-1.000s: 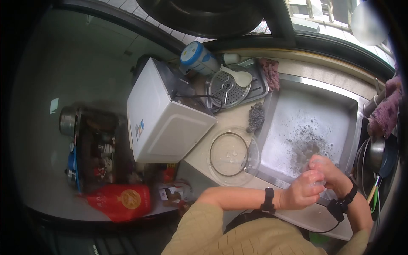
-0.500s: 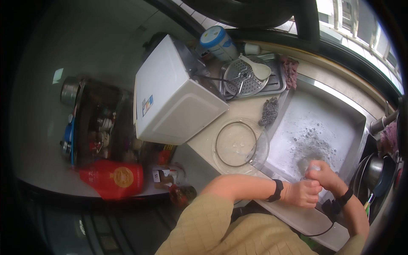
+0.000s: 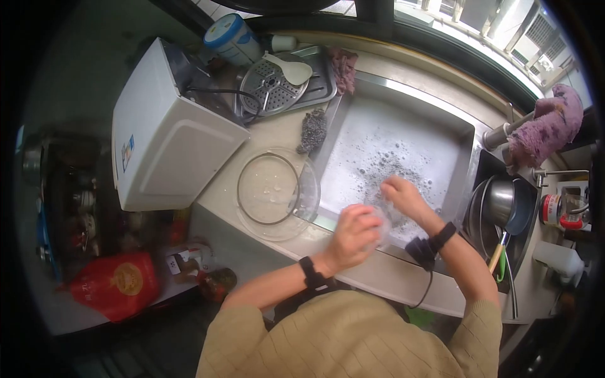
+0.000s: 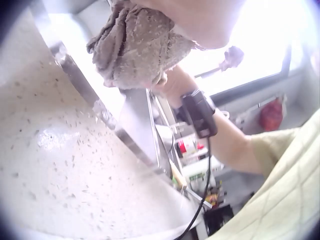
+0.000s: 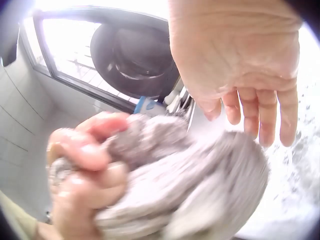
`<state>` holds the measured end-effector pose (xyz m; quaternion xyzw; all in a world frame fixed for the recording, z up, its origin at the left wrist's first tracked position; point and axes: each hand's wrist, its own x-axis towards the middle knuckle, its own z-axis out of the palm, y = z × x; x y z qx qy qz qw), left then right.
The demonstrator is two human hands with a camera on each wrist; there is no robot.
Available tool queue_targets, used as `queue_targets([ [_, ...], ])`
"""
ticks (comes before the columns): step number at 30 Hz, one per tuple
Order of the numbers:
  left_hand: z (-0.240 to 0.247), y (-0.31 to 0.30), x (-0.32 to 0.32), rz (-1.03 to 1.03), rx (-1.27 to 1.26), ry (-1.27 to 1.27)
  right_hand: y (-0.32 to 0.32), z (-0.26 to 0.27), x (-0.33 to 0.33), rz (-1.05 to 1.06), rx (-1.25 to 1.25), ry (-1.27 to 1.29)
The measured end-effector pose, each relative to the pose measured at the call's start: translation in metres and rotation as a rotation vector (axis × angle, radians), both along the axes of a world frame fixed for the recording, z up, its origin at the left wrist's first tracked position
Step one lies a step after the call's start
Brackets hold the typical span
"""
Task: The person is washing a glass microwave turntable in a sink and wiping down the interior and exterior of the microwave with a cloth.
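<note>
Over the near edge of the sink (image 3: 465, 151), my left hand (image 3: 358, 234) grips a wet, greyish cloth (image 5: 195, 185). In the right wrist view its fingers (image 5: 85, 145) curl round one bunched end, and the rest of the cloth hangs in loose, blurred folds. My right hand (image 3: 404, 198) is beside it over the sink, apart from the cloth; in the right wrist view its fingers (image 5: 267, 115) point down, straight and wet, holding nothing. Suds and dark bubbles (image 3: 394, 160) cover the water below. The left wrist view shows the crumpled cloth close up.
A clear glass lid (image 3: 268, 189) and a grey scrubber (image 3: 312, 131) lie left of the sink. Behind them a steamer plate (image 3: 271, 88) with a white ladle sits on a metal tray. A white appliance (image 3: 170, 138) stands farther left; pans (image 3: 501, 201) stand to the right.
My hands, earlier pressed together round the cloth, have come apart. The left hand keeps the cloth while the right has let go. The head view has shifted, bringing more of the right side into sight.
</note>
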<state>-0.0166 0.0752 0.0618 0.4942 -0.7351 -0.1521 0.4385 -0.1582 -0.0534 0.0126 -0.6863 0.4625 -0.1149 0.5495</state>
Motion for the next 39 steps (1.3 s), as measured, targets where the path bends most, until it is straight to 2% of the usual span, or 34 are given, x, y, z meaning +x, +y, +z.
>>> queue_targets([
  [2,0.0,0.017,0.014,0.137,0.064,0.037,-0.016,-0.023,-0.002,0.019,-0.096,0.081],
  [4,-0.004,0.03,0.021,0.283,0.13,0.088,-0.03,-0.052,-0.005,0.181,-0.218,0.433],
  [7,-0.019,0.052,0.025,0.402,0.181,0.122,-0.039,-0.102,-0.007,0.239,-0.342,0.451],
  [8,-0.021,0.057,0.028,0.415,0.18,0.119,-0.04,-0.11,-0.001,0.25,-0.345,0.444],
  [10,-0.025,0.062,0.028,0.382,0.143,0.071,-0.042,-0.113,0.004,0.316,-0.148,0.674],
  [11,-0.03,0.066,0.028,0.387,0.146,0.079,-0.041,-0.117,0.005,0.323,-0.146,0.681],
  [13,-0.041,0.071,0.033,0.422,0.099,0.138,-0.037,-0.121,0.01,0.472,-0.261,0.752],
  [16,-0.047,0.077,0.037,0.446,0.141,0.13,-0.041,-0.108,0.015,0.453,-0.254,0.709],
  [17,-0.048,0.077,0.037,0.45,0.143,0.142,-0.041,-0.124,0.01,0.404,-0.344,0.679],
  [21,-0.048,0.075,0.038,0.43,0.138,0.173,-0.046,-0.137,0.016,0.385,-0.308,0.701],
  [23,-0.05,0.072,0.038,0.419,0.132,0.175,-0.047,-0.142,0.02,0.461,-0.399,0.721],
  [32,-0.05,0.07,0.039,0.42,0.126,0.201,-0.051,-0.133,0.021,0.444,-0.652,0.663],
  [39,-0.051,0.071,0.039,0.398,0.133,0.236,-0.038,-0.136,0.02,0.333,-0.566,0.726],
])
